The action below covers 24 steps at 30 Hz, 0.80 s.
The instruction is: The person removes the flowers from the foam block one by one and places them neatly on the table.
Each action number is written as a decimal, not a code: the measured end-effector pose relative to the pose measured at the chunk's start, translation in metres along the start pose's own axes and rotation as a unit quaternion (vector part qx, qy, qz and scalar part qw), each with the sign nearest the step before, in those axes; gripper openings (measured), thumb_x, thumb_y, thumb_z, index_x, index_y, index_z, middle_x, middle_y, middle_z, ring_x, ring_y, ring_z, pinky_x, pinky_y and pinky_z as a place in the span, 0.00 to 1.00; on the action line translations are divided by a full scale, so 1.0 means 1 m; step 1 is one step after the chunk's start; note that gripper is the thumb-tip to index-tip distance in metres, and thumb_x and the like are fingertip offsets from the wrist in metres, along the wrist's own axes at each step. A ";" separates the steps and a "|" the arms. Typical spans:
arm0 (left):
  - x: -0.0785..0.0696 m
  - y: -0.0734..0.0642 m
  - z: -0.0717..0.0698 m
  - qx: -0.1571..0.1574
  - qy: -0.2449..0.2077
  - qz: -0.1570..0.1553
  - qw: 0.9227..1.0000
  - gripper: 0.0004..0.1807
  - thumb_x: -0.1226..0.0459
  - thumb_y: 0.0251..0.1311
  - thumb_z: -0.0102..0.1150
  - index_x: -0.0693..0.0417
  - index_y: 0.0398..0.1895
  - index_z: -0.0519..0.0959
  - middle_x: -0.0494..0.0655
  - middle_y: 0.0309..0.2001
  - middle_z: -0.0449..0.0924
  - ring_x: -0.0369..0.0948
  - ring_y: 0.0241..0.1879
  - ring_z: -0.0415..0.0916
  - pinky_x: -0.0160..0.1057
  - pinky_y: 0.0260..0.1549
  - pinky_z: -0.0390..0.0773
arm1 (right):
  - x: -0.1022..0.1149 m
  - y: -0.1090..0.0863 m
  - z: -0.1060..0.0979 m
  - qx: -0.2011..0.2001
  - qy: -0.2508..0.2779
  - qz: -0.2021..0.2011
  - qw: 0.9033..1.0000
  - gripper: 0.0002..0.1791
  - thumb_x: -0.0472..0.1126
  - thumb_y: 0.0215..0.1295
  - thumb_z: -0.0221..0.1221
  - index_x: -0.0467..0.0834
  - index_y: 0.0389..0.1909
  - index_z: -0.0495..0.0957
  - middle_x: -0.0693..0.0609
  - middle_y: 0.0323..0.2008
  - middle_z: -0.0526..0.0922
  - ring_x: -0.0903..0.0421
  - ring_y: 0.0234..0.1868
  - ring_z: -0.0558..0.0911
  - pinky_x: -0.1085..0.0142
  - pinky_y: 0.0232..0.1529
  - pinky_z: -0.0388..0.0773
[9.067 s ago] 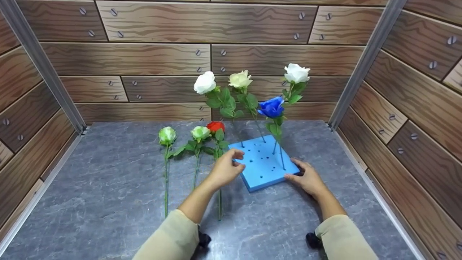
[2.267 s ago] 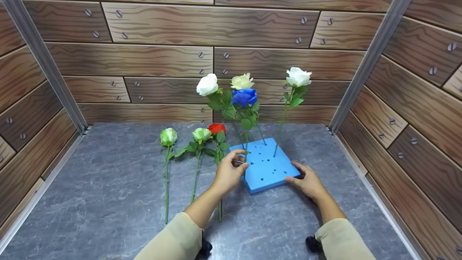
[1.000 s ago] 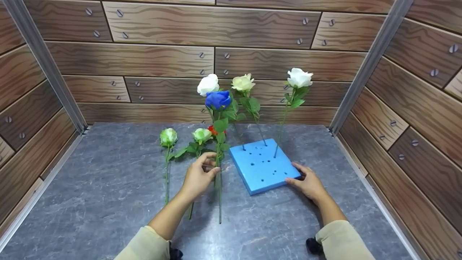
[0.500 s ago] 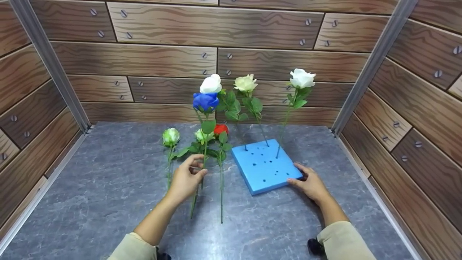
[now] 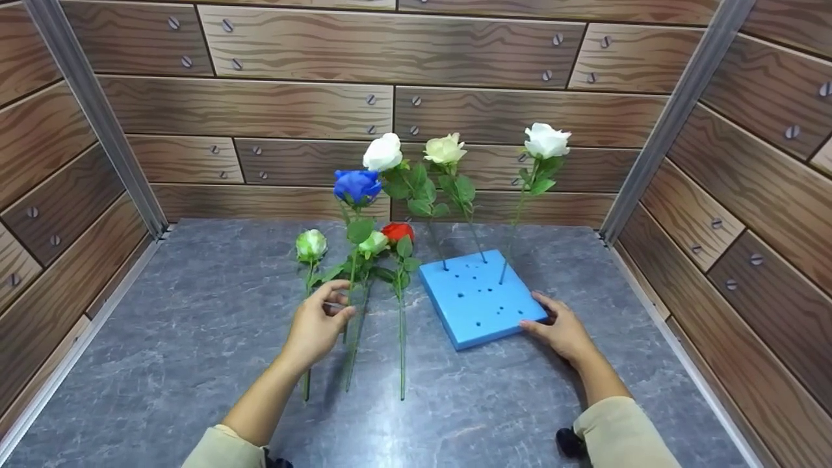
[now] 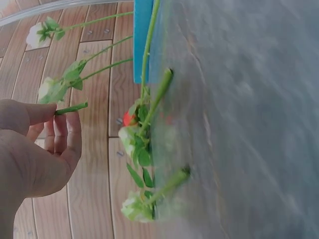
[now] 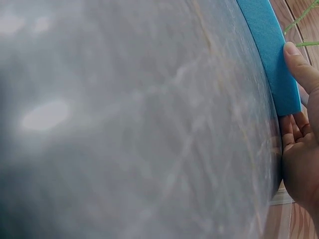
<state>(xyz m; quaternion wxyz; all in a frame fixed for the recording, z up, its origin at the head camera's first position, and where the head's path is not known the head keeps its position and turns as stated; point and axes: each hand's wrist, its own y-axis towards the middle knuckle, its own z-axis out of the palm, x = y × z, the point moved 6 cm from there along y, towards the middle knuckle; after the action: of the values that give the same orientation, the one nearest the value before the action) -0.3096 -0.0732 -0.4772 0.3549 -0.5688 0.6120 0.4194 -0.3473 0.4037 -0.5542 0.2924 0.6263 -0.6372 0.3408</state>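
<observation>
My left hand pinches the stem of a blue rose between thumb and fingers, holding it upright above the lying roses. In the left wrist view, the cut end of its stem sticks out past the fingers, in the air. My right hand grips the near right corner of a blue foam block with several holes, thumb at its front edge and fingers along the right side. Standing in the block are a white rose, a cream rose and another white rose.
On the grey marbled table, left of the block, lie a green-white rose, a second green-white rose and a red rose, stems toward me. Wood-patterned walls enclose the back and both sides.
The blue rose stood in the block's near right part; my left hand took hold of it, drew it out and carried it left over the lying roses. My right hand stays on the block.
</observation>
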 end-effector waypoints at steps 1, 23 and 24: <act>0.001 0.000 -0.002 -0.001 0.001 -0.001 1.000 0.25 0.71 0.71 0.68 0.49 0.70 0.80 0.54 0.51 0.83 0.46 0.47 0.87 0.41 0.40 0.90 | 0.001 0.000 0.000 0.000 0.000 -0.001 1.000 0.51 0.56 0.70 0.72 0.45 0.86 0.58 0.31 0.83 0.58 0.32 0.77 0.71 0.39 0.76 0.73; 0.033 -0.006 -0.033 0.008 0.002 -0.046 0.999 0.25 0.75 0.68 0.68 0.55 0.67 0.81 0.56 0.49 0.83 0.43 0.42 0.84 0.39 0.35 0.89 | 0.000 0.000 0.000 -0.006 0.002 0.005 1.000 0.50 0.55 0.71 0.72 0.45 0.86 0.59 0.30 0.84 0.56 0.32 0.77 0.71 0.40 0.75 0.74; 0.035 -0.007 -0.036 0.010 0.003 -0.048 0.999 0.25 0.75 0.68 0.68 0.55 0.67 0.81 0.56 0.50 0.83 0.44 0.42 0.84 0.38 0.35 0.88 | 0.000 0.000 0.000 -0.005 0.001 0.004 1.000 0.50 0.55 0.71 0.72 0.45 0.86 0.59 0.30 0.84 0.55 0.32 0.77 0.71 0.39 0.75 0.74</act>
<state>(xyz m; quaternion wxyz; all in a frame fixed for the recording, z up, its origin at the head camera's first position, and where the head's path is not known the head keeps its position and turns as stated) -0.3045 -0.1197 -0.4954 0.3784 -0.5956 0.5888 0.3942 -0.3473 0.4036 -0.5540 0.2951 0.6215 -0.6414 0.3395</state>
